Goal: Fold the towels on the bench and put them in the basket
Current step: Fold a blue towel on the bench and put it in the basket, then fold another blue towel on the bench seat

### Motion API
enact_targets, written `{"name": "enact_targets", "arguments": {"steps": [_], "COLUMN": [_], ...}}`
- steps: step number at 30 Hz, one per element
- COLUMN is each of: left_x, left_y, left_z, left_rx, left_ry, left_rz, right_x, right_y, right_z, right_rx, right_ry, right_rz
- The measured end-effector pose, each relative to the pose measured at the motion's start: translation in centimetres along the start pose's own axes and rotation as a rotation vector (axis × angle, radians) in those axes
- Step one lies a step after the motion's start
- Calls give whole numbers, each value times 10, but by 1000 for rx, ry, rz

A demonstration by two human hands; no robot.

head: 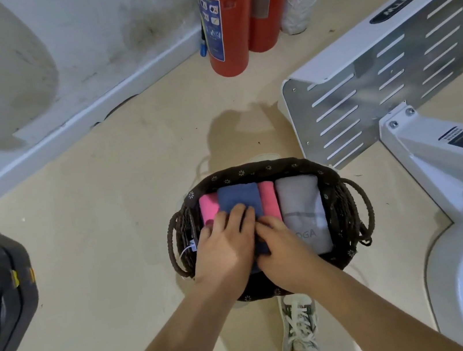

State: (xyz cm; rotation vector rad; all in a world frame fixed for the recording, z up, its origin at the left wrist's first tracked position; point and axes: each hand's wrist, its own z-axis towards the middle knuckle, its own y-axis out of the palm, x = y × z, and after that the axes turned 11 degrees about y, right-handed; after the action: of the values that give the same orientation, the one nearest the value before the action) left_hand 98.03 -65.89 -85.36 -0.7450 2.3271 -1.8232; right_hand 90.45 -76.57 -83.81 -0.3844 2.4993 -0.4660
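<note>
Left hand [226, 244] and right hand [284, 247] lie flat, fingers straight, pressing blue towel [238, 197] onto pink towel [208, 206] in basket [253, 168]. Soft, light, limp; best pinched at folded edges with 2 hands.

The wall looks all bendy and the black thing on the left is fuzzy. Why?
Head view: the wide-angle lens bends the wall near the frame's edge; the black thing there is smeared; the basket in the middle looks sharp.
</note>
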Motion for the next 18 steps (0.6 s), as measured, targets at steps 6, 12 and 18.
{"name": "enact_targets", "arguments": {"steps": [6, 12, 18], "left_x": [15, 46, 104], "left_y": [-35, -117, -239], "left_z": [7, -25, -71], "left_rx": [-100, 77, 181], "left_ry": [-35, -89, -130], "left_rz": [-107, -393, -506], "right_x": [7, -1, -45], "right_y": [-30, -79, -114], "right_z": [-46, -132, -231], "right_rx": [145, 259, 284], "right_ry": [144, 143, 34], "right_rz": [375, 403, 314]}}
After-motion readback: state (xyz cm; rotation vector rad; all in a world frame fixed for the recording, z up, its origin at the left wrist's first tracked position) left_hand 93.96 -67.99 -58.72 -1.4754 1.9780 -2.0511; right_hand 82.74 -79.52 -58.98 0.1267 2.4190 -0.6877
